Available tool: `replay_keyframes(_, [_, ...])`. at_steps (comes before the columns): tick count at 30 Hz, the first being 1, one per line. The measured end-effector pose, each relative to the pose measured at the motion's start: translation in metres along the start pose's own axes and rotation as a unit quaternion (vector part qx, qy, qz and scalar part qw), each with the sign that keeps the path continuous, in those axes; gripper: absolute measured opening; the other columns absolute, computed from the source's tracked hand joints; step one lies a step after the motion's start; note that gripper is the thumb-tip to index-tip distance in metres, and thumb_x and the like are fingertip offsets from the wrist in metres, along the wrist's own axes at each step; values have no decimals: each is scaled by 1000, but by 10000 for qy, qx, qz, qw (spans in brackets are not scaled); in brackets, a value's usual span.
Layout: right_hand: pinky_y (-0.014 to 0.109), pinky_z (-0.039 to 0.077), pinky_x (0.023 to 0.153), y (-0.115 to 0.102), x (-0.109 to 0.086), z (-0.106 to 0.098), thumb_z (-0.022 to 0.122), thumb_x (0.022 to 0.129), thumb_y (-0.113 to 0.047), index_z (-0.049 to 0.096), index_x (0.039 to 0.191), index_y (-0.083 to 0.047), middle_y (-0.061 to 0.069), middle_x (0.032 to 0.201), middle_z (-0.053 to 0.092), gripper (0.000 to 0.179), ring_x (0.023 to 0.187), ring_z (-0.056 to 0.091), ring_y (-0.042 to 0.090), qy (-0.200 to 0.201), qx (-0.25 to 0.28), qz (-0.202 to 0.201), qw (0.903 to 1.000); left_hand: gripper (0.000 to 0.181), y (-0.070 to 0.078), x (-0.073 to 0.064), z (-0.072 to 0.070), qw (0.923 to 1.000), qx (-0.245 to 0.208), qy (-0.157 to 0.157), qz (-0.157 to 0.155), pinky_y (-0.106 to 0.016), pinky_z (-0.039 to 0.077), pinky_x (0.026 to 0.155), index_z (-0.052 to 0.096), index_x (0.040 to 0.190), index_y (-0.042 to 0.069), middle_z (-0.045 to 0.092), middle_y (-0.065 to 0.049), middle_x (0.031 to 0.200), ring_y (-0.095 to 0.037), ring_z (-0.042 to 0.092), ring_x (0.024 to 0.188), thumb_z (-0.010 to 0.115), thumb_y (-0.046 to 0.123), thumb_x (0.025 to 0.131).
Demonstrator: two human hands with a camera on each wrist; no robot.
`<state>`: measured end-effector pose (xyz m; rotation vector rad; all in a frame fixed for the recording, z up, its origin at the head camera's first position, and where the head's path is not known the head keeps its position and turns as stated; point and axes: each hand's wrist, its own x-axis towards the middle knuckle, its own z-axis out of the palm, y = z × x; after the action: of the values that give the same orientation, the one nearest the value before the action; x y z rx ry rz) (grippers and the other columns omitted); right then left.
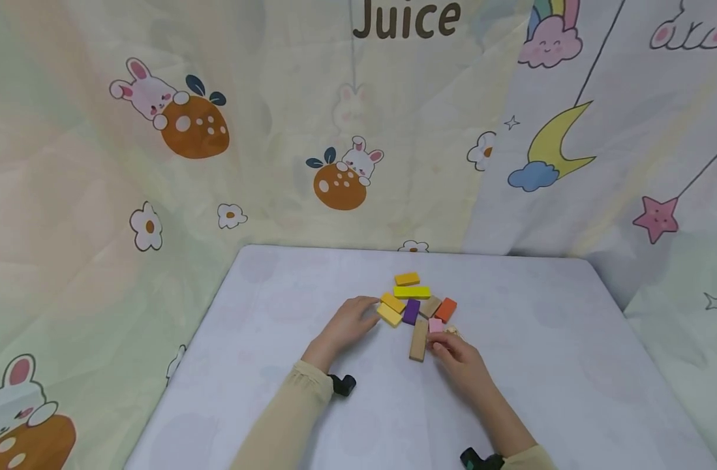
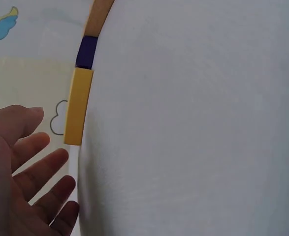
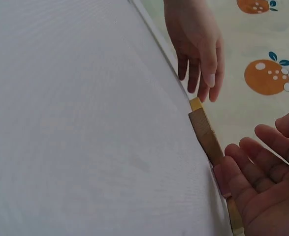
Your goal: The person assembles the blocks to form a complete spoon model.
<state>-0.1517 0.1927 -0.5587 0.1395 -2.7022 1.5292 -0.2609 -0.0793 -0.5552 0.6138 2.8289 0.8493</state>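
My left hand (image 1: 349, 324) is at the left side of a cluster of small blocks, fingers relaxed, beside a pale yellow block (image 1: 389, 315) and an amber block (image 1: 393, 302). In the left wrist view its fingers are spread with nothing between them. My right hand (image 1: 460, 363) is at the near right of the cluster, loosely bent fingers right by a pink block (image 1: 436, 324). The right wrist view has those fingers overlapping the pink block (image 3: 222, 181). Left of it lies a long wooden block (image 1: 418, 341), with a purple block (image 1: 411, 311) behind.
Farther back lie a bright yellow block (image 1: 411, 292) and another amber block (image 1: 407, 279). An orange block (image 1: 446, 310) and a wooden block (image 1: 430, 307) sit on the right. A small wooden piece (image 1: 453, 331) is partly hidden by my right hand. The white table (image 1: 311, 274) meets printed cloth behind.
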Motion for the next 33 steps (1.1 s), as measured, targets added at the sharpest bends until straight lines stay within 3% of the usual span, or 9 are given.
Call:
replay_keyframes(6, [21,53,95,5,0,1,53,103,-28,67,121,-22,-8,112,70,23,109,62,10,56,-62,133,9999,47,4,10,6,9999,-106,-48,-13,-41,33,119,54,142,22,53,0,146,-23,43,141,59,36,98])
replay_keyframes(10, [20,52,95,9,1,0,52,104,-23,68,119,-22,-10,111,70,22,109,62,8,195,-68,-14,9998,45,6,13,8,10000,2,-37,10,-40,32,120,57,139,21,54,0,145,-23,41,141,61,34,97])
replay_keyframes(20, [14,49,95,15,2,1,53,103,-16,71,114,-18,-9,111,70,21,112,62,8,448,15,-317,9985,45,4,7,10,9993,385,-6,1,-41,32,120,55,141,25,56,-1,141,-24,42,140,60,37,98])
replay_keyframes(26, [11,48,94,16,2,2,53,103,-19,71,113,-18,-8,113,70,20,112,61,9,466,-40,-414,9980,46,0,1,8,9983,555,92,172,-42,33,119,58,138,25,56,2,141,-23,42,139,63,42,96])
replay_keyframes(30, [15,51,93,18,3,2,55,102,-20,71,114,-21,-7,118,69,20,114,62,12,455,-284,-465,9975,55,-1,1,8,9969,748,3,228,-43,32,119,52,143,26,54,3,145,-22,41,140,65,46,94])
replay_keyframes(33, [25,54,93,19,3,4,59,100,-21,68,122,-23,-6,128,65,24,111,61,14,271,-643,-573,9959,57,-1,3,8,9950,953,-51,300,-45,33,119,49,146,27,53,4,146,-23,42,140,64,46,94])
